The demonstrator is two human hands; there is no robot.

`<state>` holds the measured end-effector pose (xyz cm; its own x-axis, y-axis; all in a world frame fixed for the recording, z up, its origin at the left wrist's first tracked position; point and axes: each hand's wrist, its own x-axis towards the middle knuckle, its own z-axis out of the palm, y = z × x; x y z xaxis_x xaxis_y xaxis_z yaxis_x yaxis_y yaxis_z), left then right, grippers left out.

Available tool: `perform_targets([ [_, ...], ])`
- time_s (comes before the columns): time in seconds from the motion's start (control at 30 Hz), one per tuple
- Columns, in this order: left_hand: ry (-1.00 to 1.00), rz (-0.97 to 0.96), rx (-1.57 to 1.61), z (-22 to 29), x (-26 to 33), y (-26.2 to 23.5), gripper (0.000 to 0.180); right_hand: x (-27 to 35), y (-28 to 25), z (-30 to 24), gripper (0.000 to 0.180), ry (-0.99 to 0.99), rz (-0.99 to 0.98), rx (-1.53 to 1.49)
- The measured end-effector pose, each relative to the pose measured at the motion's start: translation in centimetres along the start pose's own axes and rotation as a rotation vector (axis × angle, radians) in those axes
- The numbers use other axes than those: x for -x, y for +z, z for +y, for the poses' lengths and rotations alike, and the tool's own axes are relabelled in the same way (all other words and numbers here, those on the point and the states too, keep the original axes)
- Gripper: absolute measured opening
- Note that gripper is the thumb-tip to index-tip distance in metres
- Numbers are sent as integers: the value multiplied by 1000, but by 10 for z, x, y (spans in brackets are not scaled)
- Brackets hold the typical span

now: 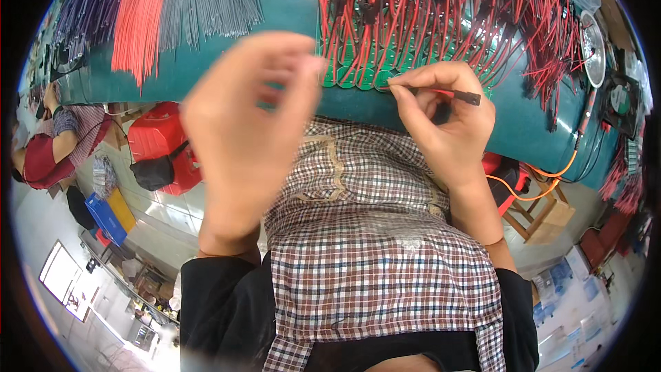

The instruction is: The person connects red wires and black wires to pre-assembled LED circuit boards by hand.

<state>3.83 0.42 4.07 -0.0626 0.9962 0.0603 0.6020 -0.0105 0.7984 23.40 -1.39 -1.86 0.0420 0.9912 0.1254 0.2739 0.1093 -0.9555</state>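
Observation:
My right hand (449, 114) pinches a red and black wire lead between thumb and forefinger at the front row of round green circuit boards (365, 77). The lead's black connector (468, 98) lies across the curled fingers of that hand. To the left, my left hand (251, 114) is raised above the table's near edge, its fingers bent and smeared by motion. Whether anything is between those fingertips does not show. Red and black leads (385, 7) rise thickly from the boards and hide most of them.
Bundles of grey wires (206, 0), red wires (138, 24) and dark wires (89, 3) lie on the green tabletop (186, 72). At right, a tool with an orange cord (571, 165) stands near a round metal dish (592, 48). Another person (58, 138) sits at far left, near red stools (162, 138).

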Motion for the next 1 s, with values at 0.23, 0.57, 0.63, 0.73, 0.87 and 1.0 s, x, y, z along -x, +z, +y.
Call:
perform_targets([
  [0.23, -108, 325, -458, -78, -68, -78, 22, -1, 2, 4, 16, -23, 10, 11],
  [0.57, -302, 74, -619, -184, -101, -149, 32, 0, 2, 7, 16, -22, 10, -5],
  [0.63, -259, 54, -528, -192, -101, -153, 32, 0, 2, 7, 16, -17, 8, -31],
  [0.73, -249, 49, -569, -195, -102, -153, 31, 0, 2, 8, 17, -38, 14, -28],
  [0.87, -252, 78, -624, -184, -103, -146, 31, 1, 2, 9, 17, -55, 6, -16],
  [1.0, -234, 223, -764, -158, -99, -133, 32, 1, 2, 9, 16, -61, 11, -7],
])
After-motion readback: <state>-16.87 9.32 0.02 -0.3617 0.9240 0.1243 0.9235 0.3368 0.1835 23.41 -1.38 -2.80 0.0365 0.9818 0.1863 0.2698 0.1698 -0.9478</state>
